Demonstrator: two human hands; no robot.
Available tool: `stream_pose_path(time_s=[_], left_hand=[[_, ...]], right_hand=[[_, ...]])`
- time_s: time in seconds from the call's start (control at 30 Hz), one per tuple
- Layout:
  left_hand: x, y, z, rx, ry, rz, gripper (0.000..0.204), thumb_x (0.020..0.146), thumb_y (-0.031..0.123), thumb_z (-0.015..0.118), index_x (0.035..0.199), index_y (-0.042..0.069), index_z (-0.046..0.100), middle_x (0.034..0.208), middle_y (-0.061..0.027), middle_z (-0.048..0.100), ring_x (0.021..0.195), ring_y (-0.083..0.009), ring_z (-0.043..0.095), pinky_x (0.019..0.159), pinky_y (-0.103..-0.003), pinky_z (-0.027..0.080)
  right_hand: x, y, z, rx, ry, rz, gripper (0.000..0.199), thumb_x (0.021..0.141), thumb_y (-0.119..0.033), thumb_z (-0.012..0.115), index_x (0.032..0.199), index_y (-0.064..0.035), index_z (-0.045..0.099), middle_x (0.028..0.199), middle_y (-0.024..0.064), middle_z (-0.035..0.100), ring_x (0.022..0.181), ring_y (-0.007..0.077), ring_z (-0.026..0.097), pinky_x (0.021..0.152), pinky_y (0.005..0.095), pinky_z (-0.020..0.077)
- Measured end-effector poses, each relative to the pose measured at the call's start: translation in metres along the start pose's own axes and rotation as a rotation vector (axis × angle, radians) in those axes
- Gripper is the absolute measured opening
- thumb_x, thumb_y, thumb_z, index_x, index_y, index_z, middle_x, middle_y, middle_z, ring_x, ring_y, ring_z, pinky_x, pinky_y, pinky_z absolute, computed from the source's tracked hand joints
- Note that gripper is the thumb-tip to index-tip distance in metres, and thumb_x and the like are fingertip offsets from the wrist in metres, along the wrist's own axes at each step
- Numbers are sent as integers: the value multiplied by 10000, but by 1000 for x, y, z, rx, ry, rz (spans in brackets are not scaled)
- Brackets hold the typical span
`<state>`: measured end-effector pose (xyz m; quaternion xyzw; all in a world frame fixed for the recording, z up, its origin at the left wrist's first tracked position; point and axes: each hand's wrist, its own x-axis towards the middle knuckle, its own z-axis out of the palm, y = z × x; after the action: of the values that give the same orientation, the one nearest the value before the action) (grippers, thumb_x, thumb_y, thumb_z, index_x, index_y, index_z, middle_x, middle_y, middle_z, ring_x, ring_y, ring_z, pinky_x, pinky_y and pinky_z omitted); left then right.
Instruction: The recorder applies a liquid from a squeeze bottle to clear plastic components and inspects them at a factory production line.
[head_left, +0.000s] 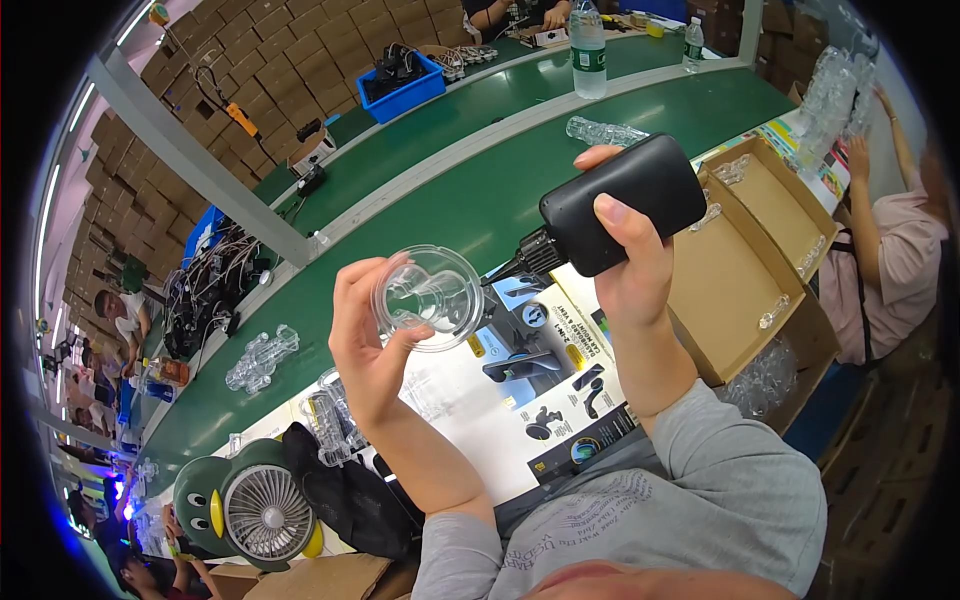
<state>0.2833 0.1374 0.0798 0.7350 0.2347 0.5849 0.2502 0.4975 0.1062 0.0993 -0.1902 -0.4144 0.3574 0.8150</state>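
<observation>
A clear, round plastic piece with a rim (455,290) is gripped at its left side by my left hand (362,345), fingers behind and thumb at its lower edge. My right hand (640,265) is wrapped round a black squeeze bottle (630,205), tilted with its narrow nozzle (512,268) down to the left. The nozzle tip sits at or just beside the plastic piece's right rim; whether they touch I cannot tell. Below both hands lies a printed cardboard sheet (540,370) with pictures of phone mounts.
Clear plastic parts (262,358) lie on the green bench (480,215) at left. Divided cardboard boxes (730,290) stand at right, near another person (880,230). A bird-shaped fan (265,510), a water bottle (588,60) and a blue bin (405,92) are around.
</observation>
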Motion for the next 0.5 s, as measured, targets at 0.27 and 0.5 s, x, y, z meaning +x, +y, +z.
stream_pose_path(time_s=[0.27, 0.5], left_hand=[[-2, -5, -4, -65, -58, -78, 531, 722, 271, 682, 1092, -83, 539, 1084, -158, 558, 1001, -233, 526, 884, -324, 398], [-5, -11, -4, -82, -103, -106, 598, 812, 395, 595, 1135, -98, 490, 972, -168, 610, 917, -221, 584, 839, -314, 431]], right_hand=[[0, 0, 0, -3, 2, 17, 346, 726, -96, 544, 1044, 0, 446, 1022, 132, 532, 771, 159, 571, 662, 270, 519], [0, -1, -1, 1, -6, 20, 347, 723, -97, 542, 1041, 5, 448, 1021, 132, 531, 775, 159, 571, 665, 271, 517]])
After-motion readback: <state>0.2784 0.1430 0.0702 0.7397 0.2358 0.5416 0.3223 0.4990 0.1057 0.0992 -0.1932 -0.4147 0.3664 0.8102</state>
